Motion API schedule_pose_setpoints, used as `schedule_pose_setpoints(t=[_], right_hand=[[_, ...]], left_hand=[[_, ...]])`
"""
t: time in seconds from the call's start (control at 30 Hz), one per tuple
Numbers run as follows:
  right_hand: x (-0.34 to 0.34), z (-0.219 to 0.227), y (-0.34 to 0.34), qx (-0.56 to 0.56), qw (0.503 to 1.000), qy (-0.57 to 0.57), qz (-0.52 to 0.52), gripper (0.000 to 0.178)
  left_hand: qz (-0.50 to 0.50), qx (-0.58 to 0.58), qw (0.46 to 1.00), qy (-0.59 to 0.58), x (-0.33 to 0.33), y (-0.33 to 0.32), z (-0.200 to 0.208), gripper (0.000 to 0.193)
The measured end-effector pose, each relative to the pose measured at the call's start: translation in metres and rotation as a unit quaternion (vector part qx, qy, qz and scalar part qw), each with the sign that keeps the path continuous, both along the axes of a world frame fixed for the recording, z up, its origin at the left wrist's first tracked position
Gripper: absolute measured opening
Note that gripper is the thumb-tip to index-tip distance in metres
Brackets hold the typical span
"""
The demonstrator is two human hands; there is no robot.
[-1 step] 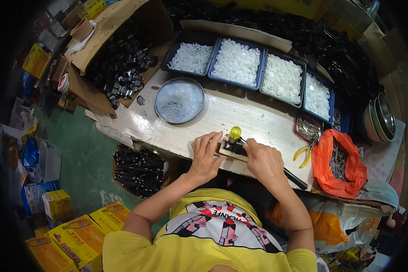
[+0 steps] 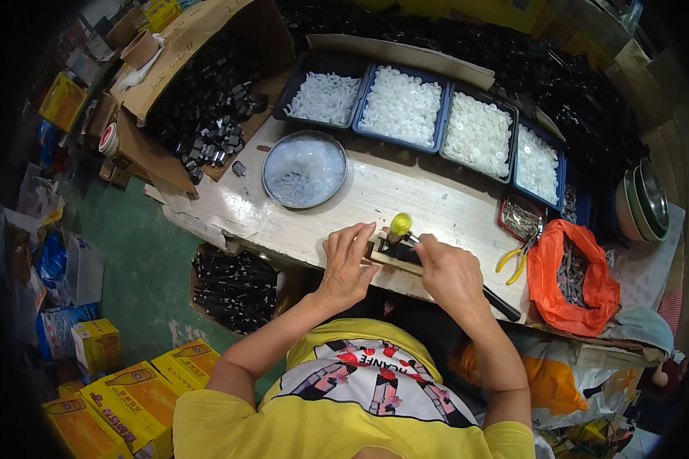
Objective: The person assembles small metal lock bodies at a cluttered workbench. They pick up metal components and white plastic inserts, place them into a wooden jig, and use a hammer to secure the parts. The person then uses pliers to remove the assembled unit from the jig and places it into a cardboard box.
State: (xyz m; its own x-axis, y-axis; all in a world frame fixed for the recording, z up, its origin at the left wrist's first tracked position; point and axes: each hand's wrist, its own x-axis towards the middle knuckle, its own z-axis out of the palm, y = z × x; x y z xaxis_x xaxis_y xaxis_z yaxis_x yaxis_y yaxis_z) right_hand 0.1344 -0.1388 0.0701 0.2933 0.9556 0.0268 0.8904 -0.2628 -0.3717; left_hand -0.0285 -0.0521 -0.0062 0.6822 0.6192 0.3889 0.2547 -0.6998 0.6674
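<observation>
My right hand [image 2: 453,269] is closed round the shaft of a small mallet with a yellow head [image 2: 400,224]. The head is blurred, just above a dark piece set on a narrow wooden block [image 2: 395,262] at the bench's near edge. My left hand [image 2: 349,264] grips the block's left end between thumb and fingers. From under my right hand a long black bar [image 2: 501,304] runs out to the right; its other end is hidden. A round metal dish [image 2: 305,170] of small translucent pieces stands beyond my left hand.
Trays of white plastic parts [image 2: 403,105] line the back. A box of black parts [image 2: 210,130] is at the left. To the right lie yellow-handled pliers [image 2: 517,260], a red dish of metal pins [image 2: 520,216] and an orange bag [image 2: 570,279]. Below the bench sits a box of black rods [image 2: 234,289].
The mallet head and my right hand have shifted slightly to the right, and the head is now blurred. My left hand and the block stay in place.
</observation>
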Motion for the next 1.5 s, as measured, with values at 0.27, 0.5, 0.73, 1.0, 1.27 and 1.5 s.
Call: schedule_pose_setpoints(t=[0.27,0.5,0.73,1.0,1.27,1.5], right_hand=[[0.025,-0.023,-0.034,0.146,0.977,-0.063,-0.144,0.016],[0.059,-0.067,-0.071,0.185,0.949,-0.094,-0.238,0.018],[0.091,-0.072,-0.081,0.081,0.898,-0.182,-0.391,0.029],[0.109,-0.085,-0.104,0.150,0.914,-0.126,-0.356,0.017],[0.016,-0.017,-0.073,0.170,0.964,0.194,-0.070,0.014],[0.001,-0.010,-0.058,0.118,0.977,0.175,0.022,0.021]], left_hand=[[-0.098,0.034,0.994,0.031,0.025,-0.001,0.019,0.068],[-0.220,0.052,0.974,0.020,0.062,0.001,0.010,0.032],[-0.159,-0.421,0.880,-0.152,0.063,0.009,0.032,0.034],[-0.098,-0.636,0.743,-0.182,0.053,0.008,0.033,0.032],[-0.086,-0.517,0.847,-0.093,0.033,-0.008,0.036,0.027],[-0.075,-0.415,0.904,-0.075,0.027,-0.010,0.045,0.027]])
